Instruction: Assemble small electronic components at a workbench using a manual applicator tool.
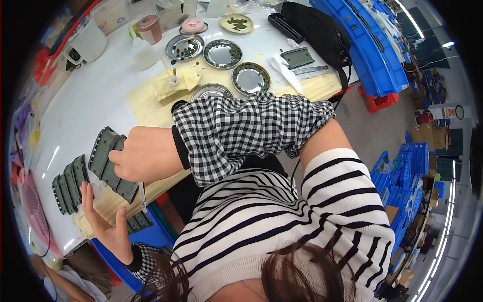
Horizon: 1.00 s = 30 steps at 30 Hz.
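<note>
I am gripping a grey-green part (111,162) in my right hand (146,153), my open left hand (103,219) steadying it; several parts (69,185) are lying stacked alongside on the table (90,95).

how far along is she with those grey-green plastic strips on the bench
Looks done: a row of grey-green strips lies side by side at the bench edge. In hand: the right hand presses two more strips while holding a thin metal tool; the left hand is open beside them. Left: another strip sits lower down. How many remain, I cannot tell.
</note>
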Available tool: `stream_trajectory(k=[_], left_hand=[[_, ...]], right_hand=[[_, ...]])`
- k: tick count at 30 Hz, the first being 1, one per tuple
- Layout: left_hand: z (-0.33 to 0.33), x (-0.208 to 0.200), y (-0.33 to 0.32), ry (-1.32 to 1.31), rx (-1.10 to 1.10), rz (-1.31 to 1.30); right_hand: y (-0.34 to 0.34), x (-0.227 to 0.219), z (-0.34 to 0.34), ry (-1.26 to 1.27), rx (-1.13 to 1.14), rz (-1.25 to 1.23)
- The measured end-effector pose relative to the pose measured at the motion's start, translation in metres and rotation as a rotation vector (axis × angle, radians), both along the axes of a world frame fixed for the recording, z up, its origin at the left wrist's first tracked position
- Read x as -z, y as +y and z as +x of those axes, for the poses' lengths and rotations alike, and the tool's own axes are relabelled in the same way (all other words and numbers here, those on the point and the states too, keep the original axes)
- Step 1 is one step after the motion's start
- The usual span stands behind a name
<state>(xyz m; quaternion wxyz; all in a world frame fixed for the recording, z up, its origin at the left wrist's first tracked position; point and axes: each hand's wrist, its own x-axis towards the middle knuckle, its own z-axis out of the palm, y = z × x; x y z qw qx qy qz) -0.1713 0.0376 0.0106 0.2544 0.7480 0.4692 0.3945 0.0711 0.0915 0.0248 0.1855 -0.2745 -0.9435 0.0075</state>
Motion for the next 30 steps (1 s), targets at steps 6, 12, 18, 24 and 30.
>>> stream_trajectory(k=[6,12,18,24,30], left_hand=[[0.003,0.012,0.004,-0.138,-0.050,0.072],[0.003,0.012,-0.001,-0.254,-0.111,0.116],[0.000,0.016,-0.009,-0.414,-0.208,0.087],[0.002,0.019,-0.009,-0.503,-0.276,0.061],[0.011,0.018,-0.005,-0.499,-0.311,0.046]], right_hand=[[0.002,0.007,-0.007,0.081,-0.005,0.016],[0.001,-0.019,-0.005,-0.075,-0.014,-0.198],[0.000,-0.023,-0.006,-0.152,-0.023,-0.183],[-0.012,-0.049,0.008,-0.100,0.020,-0.136],[-0.033,-0.099,0.090,0.150,0.318,0.058]])
